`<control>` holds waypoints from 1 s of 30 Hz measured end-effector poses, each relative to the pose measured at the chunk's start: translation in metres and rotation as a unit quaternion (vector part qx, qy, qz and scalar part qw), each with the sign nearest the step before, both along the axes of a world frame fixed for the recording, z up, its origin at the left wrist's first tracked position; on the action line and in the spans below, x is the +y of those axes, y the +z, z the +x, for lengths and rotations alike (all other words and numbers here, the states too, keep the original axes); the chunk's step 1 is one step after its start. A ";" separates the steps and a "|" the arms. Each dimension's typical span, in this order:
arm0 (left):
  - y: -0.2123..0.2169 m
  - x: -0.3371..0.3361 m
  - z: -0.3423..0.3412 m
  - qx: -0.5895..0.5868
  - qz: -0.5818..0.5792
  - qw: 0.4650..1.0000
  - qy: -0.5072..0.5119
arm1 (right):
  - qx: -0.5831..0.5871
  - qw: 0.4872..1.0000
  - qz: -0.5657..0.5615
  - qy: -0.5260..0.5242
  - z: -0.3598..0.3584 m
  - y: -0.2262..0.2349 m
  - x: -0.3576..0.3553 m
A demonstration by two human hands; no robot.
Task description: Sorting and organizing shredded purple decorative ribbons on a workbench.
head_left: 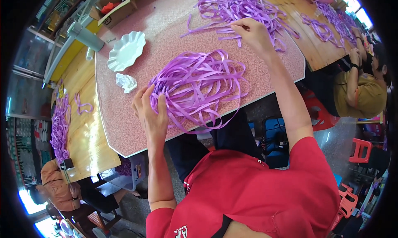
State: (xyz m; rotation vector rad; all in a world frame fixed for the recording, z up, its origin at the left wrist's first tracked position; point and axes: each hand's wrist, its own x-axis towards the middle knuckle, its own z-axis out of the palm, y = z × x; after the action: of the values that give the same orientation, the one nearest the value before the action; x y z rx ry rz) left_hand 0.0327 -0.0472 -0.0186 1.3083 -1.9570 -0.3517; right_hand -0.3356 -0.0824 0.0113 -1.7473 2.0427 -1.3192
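A loose bundle of shiny purple ribbons (203,78) lies on the pink speckled tabletop (166,35) in front of me, some loops hanging past its near edge. My left hand (151,109) is closed round the gathered left end of this bundle. Farther off on the right, my right hand (255,35) is over the near side of a larger purple ribbon pile (244,8), thumb and fingertips pinched together. What is between those fingertips, if anything, is too small to make out. A few strands stretch leftward from that pile beneath the hand.
A white scalloped dish (127,50) and crumpled white paper (126,83) sit at the left, near a grey-green flask (85,36) and an open cardboard box (118,8). Co-workers sit left (62,184) and right (360,91), with more purple ribbons (61,126) beside them.
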 end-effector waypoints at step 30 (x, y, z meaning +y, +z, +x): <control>0.011 0.030 -0.018 0.066 -0.011 0.997 -0.030 | -0.495 0.859 -0.040 0.122 -0.152 0.055 -0.032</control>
State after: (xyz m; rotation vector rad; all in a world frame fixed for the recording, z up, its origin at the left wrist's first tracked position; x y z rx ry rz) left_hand 0.0148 -0.0172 -0.0079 1.1843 -1.8872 -0.4329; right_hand -0.4880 -0.1145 0.0659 -0.9196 1.1472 -1.7067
